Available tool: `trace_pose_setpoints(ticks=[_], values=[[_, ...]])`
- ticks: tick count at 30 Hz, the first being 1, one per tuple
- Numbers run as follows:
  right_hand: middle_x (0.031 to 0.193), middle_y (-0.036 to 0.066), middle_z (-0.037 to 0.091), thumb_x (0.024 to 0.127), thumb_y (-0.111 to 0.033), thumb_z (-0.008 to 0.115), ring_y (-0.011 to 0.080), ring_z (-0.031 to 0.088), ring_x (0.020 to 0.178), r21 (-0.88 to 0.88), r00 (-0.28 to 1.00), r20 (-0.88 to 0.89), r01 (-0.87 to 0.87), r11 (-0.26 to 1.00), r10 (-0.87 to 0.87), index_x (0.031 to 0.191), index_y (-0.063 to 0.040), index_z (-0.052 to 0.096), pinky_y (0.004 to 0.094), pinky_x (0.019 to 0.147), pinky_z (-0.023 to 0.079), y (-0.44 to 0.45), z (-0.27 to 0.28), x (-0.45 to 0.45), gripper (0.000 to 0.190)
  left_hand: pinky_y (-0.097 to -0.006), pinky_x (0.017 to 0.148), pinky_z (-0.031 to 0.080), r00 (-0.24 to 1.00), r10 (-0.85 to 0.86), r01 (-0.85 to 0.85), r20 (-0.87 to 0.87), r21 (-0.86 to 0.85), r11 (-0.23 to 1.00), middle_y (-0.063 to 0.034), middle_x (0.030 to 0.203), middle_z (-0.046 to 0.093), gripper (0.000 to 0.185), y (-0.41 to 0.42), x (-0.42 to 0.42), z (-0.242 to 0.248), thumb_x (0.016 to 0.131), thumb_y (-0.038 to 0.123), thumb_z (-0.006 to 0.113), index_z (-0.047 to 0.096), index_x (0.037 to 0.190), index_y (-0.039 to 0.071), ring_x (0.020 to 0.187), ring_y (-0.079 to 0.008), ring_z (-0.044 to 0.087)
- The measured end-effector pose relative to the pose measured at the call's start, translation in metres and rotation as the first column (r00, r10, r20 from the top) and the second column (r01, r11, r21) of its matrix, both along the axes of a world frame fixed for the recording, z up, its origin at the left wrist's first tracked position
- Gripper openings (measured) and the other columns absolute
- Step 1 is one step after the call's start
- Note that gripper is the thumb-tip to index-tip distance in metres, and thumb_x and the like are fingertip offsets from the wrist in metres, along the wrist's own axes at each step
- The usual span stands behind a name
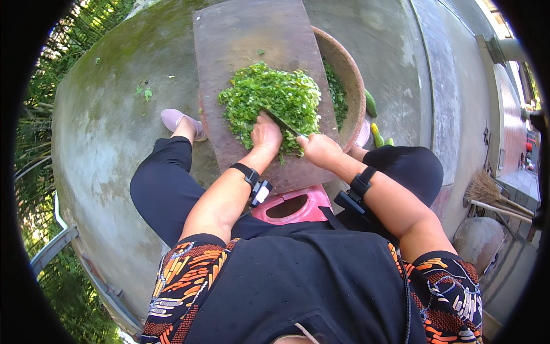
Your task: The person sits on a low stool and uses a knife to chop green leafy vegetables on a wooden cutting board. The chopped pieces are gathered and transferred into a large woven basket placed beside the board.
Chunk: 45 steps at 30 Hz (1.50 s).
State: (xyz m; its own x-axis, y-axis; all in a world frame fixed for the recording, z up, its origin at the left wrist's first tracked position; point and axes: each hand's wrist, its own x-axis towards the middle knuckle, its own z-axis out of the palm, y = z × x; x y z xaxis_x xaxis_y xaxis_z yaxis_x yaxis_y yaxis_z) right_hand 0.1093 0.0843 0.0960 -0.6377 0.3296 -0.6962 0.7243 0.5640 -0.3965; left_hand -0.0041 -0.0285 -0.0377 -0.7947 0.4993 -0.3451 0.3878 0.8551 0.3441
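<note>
My right hand (pixel 321 151) grips the handle of a kitchen knife (pixel 283 123). Its dark blade slants up and left across a heap of finely chopped leafy greens (pixel 270 92). Close against the blade's far end, my left hand (pixel 267 132) is bent down into the near side of the heap. The fingertips are mostly hidden, so I cannot tell whether they pinch the blade or the greens. Under the heap lies a large wooden board (pixel 258 26), with a few loose bits scattered on it.
Partly under the board's right side, a round clay-coloured basin (pixel 356 86) holds more chopped greens (pixel 335 94). Green and yellow vegetables (pixel 377 135) lie on the concrete floor (pixel 107 120) beside it. A pink plastic stool (pixel 296 206) shows at the board's near edge. A straw broom (pixel 485 189) is at right.
</note>
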Motion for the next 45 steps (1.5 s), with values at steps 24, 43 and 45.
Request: trace_pose_setpoints(ticks=[24,43,45], values=[[0.066,0.011,0.060,0.101,-0.049,0.050,0.0238,0.058,0.044,-0.257,0.823,-0.255,0.447,0.857,-0.507,0.100,0.001,0.063,0.0390,0.042,0.047,-0.007,0.022,0.050,0.052,-0.0470,0.088,0.053,0.998,0.051,-0.052,0.029,0.022,0.998,-0.0225,0.106,0.070,0.040,-0.032,-0.031,0.091,0.089,0.025,0.062,0.064,0.124,0.006,0.102,-0.0399,0.068],[0.084,0.015,0.071,0.085,-0.052,0.070,0.0302,0.070,0.069,-0.132,0.914,-0.072,0.388,0.912,-0.399,0.095,0.000,0.069,0.0427,0.067,0.054,-0.055,-0.003,0.078,0.053,-0.0418,0.096,0.053,0.906,0.367,-0.332,0.212,-0.182,0.925,-0.0231,0.133,0.062,0.078,-0.191,-0.023,0.016,0.075,0.018,0.080,0.046,0.142,-0.005,0.122,-0.0361,0.062],[0.067,0.008,0.060,0.088,-0.050,0.071,0.0208,0.059,0.047,-0.146,0.888,-0.159,0.412,0.899,-0.432,0.094,-0.001,0.063,0.0371,0.044,0.049,-0.045,-0.008,0.075,0.050,-0.0377,0.100,0.050,0.885,0.427,-0.374,0.188,-0.260,0.890,-0.0222,0.139,0.058,0.095,-0.196,-0.029,0.013,0.070,0.011,0.082,0.033,0.149,-0.007,0.127,-0.0326,0.059]])
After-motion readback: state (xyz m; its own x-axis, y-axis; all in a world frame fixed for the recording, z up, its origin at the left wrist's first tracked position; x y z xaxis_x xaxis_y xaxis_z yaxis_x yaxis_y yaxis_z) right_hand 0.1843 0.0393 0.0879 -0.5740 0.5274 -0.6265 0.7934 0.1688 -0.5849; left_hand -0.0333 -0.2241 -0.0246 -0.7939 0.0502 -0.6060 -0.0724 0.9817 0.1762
